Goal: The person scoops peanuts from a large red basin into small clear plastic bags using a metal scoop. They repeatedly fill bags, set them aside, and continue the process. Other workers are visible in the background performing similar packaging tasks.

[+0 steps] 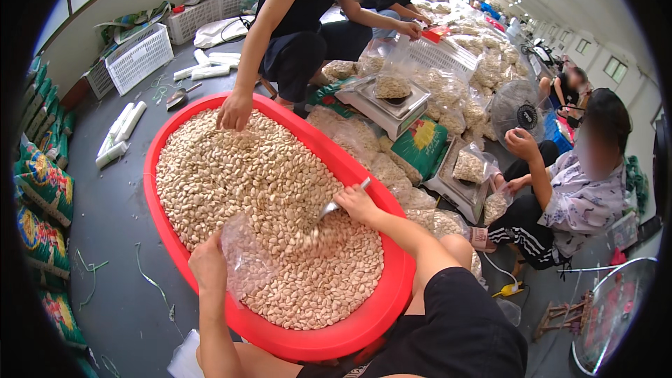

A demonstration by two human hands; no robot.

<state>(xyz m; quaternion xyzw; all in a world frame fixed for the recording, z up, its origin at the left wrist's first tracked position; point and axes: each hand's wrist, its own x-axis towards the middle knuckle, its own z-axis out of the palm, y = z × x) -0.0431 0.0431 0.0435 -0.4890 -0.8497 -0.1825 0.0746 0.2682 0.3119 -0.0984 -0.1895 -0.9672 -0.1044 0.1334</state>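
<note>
A large red plastic tub (388, 299) full of pale, flat seeds or beans (210, 168) lies before me. At the tub's near left side, my left hand (208, 262) grips the edge of a clear plastic bag (245, 254), which rests over the seeds. My right hand (357, 203) holds a metal scoop (329, 209) by its handle, above the right side of the heap. Seeds blur below the scoop. A co-worker's hand (235, 111) touches the seeds at the tub's far end.
Two scales (391, 110) (462, 189) stand right of the tub among filled clear bags (441, 89). Another metal scoop (181, 95) and white plastic rolls (126, 123) lie on the floor. Printed green sacks (44, 184) line the left. A co-worker (583, 194) sits at right, near a fan (520, 115).
</note>
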